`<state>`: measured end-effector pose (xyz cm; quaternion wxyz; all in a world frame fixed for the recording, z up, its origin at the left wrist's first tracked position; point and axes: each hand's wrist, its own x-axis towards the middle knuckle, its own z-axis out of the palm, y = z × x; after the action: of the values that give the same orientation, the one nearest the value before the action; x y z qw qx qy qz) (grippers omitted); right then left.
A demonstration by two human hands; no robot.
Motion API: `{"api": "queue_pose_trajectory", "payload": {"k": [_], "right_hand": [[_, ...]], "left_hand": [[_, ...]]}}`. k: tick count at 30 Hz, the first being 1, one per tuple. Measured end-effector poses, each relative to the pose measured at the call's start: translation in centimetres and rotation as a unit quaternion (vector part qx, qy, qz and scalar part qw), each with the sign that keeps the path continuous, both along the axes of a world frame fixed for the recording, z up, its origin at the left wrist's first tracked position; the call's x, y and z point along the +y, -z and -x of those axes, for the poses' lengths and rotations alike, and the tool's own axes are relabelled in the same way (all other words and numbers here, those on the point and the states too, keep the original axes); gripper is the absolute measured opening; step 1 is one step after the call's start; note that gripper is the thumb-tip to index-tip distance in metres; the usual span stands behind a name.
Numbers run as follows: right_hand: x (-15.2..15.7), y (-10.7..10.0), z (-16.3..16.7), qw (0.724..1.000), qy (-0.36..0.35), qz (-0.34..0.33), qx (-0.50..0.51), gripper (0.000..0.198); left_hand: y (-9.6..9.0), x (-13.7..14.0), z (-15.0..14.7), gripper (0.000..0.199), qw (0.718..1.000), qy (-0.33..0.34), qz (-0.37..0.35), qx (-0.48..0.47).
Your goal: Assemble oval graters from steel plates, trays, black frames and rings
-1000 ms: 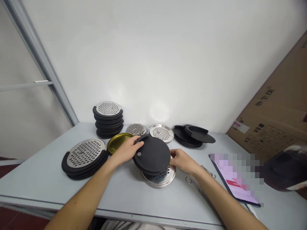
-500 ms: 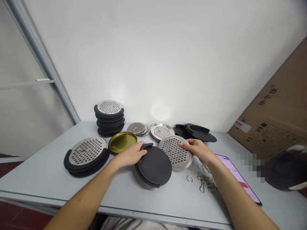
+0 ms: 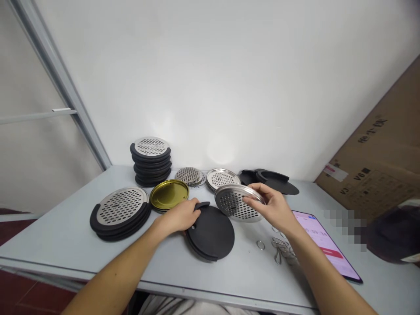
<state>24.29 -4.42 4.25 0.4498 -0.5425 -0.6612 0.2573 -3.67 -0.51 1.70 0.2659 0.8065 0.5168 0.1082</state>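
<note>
My left hand (image 3: 183, 215) is closed on the left edge of a round black base (image 3: 213, 234) with a raised curved rim. Between the thumb and fingers of my right hand (image 3: 271, 205) is a round perforated metal plate (image 3: 238, 201), tilted above the table just right of the base. The far edge of the black base sits close to the plate; whether they touch I cannot tell. Behind my left hand lies a gold-coloured round lid (image 3: 169, 194), on top of other discs. Loose metal rings (image 3: 260, 245) and clips (image 3: 281, 250) lie below my right wrist.
Black-rimmed perforated discs stand in a tall stack (image 3: 151, 164) and a lower stack (image 3: 122, 214) on the left. Metal plates (image 3: 223, 179) and black bases (image 3: 275, 181) lie along the wall. A phone (image 3: 323, 245) and a cardboard box (image 3: 377, 144) are at right.
My right hand has tipped the perforated plate from facing me to a steeper tilt, its edge now showing. My left hand and the black base have shifted slightly downward.
</note>
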Motion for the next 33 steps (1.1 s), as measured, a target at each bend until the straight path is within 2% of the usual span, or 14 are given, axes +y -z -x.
{"api": "queue_pose_trajectory", "payload": {"k": [4, 7, 10, 15, 24, 30, 33], "right_hand": [[-1.2, -0.6, 1.0, 0.990, -0.126, -0.023, -0.065, 0.018], [-1.8, -0.6, 1.5, 0.974, -0.195, -0.003, -0.112, 0.026], [-2.1, -0.3, 1.7, 0.962, -0.222, 0.018, -0.160, 0.040], [-2.7, -0.1, 2.3, 0.943, -0.239, 0.046, -0.226, 0.055], [-3.0, 0.4, 3.5, 0.924, -0.235, 0.036, -0.301, 0.053], [-2.7, 0.0, 2.9, 0.945, -0.237, 0.053, -0.220, 0.034], [-1.7, 0.9, 2.5, 0.969, -0.159, 0.020, -0.189, 0.031]], "left_hand": [[-0.2, -0.2, -0.1, 0.036, 1.000, 0.000, -0.017, 0.022], [-0.5, -0.5, -0.1, 0.038, 1.000, -0.007, -0.016, 0.022], [-0.5, -0.5, -0.1, 0.035, 0.999, -0.013, -0.038, 0.029], [-0.2, -0.4, -0.3, 0.030, 0.997, -0.016, -0.058, 0.045], [0.0, -0.6, -0.4, 0.030, 0.994, -0.011, -0.084, 0.066], [-0.4, -0.6, -0.2, 0.035, 0.997, 0.000, -0.067, 0.047], [-1.4, -0.9, 0.5, 0.049, 1.000, 0.014, -0.015, 0.014]]}}
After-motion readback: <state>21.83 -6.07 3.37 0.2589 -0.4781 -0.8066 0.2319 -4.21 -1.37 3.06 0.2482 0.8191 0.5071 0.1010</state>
